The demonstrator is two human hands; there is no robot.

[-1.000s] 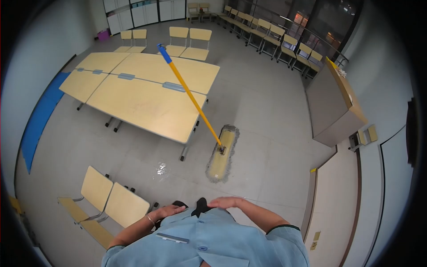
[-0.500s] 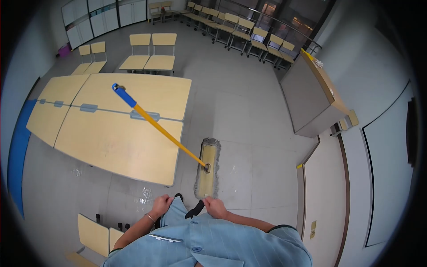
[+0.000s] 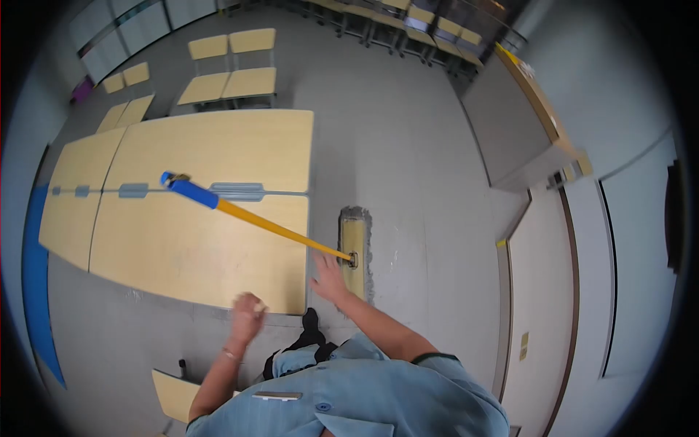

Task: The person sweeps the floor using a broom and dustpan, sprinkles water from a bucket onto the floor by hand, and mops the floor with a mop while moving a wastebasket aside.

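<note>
Head view: my right hand (image 3: pixel 331 281) open, fingers stretched out, tips right by lower part of mop (image 3: pixel 280 231) pole, cannot tell if touching; my left hand (image 3: pixel 248 316) near close edge of table (image 3: pixel 204 247), blurred, fingers look bent, cannot tell if closed; mop head (image 3: pixel 352 234) on grey floor (image 3: pixel 429 218), just right of table; pole slants up and left across tabletop as seen, blue grip (image 3: pixel 191 191) at upper end; pair of chairs (image 3: pixel 247 82) past far table edge
</note>
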